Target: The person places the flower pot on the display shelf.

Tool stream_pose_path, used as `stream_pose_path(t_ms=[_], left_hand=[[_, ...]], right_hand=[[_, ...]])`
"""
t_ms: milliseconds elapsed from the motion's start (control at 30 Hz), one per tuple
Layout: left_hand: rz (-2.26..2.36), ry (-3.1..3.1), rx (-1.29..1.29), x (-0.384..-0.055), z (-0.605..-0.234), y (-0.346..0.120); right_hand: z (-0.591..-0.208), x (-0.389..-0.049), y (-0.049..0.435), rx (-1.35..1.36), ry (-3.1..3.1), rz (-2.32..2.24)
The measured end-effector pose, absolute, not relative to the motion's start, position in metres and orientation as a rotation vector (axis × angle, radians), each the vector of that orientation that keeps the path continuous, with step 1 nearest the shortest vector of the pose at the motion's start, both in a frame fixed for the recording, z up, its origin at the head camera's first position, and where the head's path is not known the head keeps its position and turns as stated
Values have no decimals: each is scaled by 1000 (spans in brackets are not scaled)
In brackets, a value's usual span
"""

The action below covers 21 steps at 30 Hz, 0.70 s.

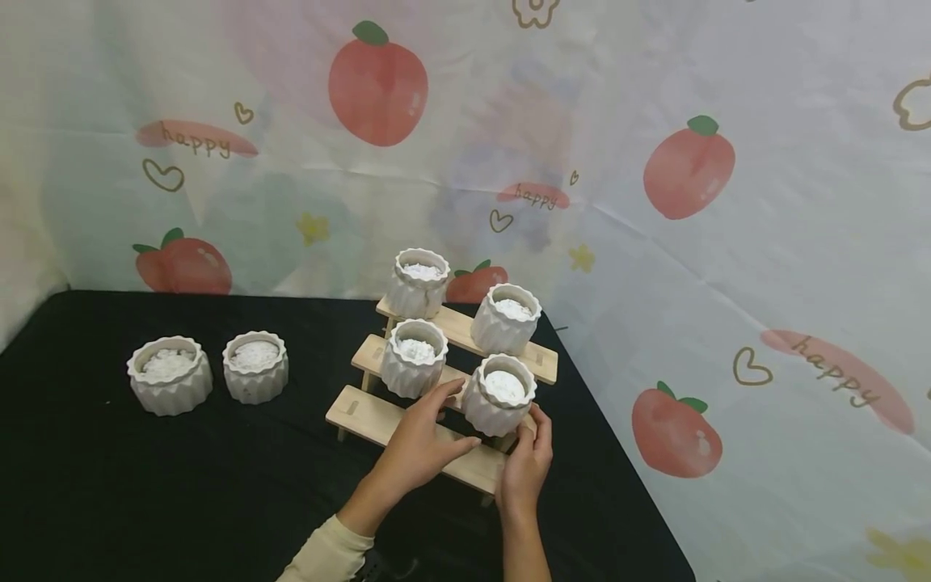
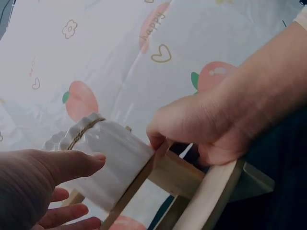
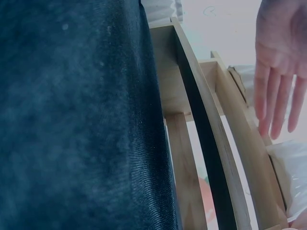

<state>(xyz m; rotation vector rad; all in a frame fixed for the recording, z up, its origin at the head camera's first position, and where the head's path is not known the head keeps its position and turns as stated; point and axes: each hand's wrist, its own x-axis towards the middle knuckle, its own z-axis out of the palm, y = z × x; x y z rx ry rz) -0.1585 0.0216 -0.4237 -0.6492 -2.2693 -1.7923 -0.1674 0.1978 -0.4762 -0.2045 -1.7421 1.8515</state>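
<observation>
A white fluted pot (image 1: 497, 408) with white filling sits tilted on the middle step of a three-step wooden stand (image 1: 476, 469). My left hand (image 1: 418, 444) is spread at the pot's left side, thumb and fingers extended; in the left wrist view its thumb overlaps the pot (image 2: 112, 163), which has twine round its neck. My right hand (image 1: 525, 469) is at the right end of the stand, just below the pot, and its bent fingers grip the step's end. The pot hides part of those fingers. The right wrist view shows my left hand (image 3: 283, 62) with straight fingers.
Another white pot (image 1: 413, 368) is on the middle step. Two more, a left pot (image 1: 416, 291) and a right pot (image 1: 505, 323), stand on the top step. A wide pot (image 1: 170, 390) and a smaller pot (image 1: 256, 381) rest on the black tablecloth (image 1: 182, 493) at left.
</observation>
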Motion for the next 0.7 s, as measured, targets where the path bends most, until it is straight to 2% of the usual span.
stream_pose_path(t_ms=[433,700], left_hand=[[-1899,-2282,-585,-150,-440,-17],[-1807,-2376,-534,-147,-444,-49]], right_hand=[[-475,-167,196,-244,-1776,1824],[-476,-168,195,-243,-1761,1831]])
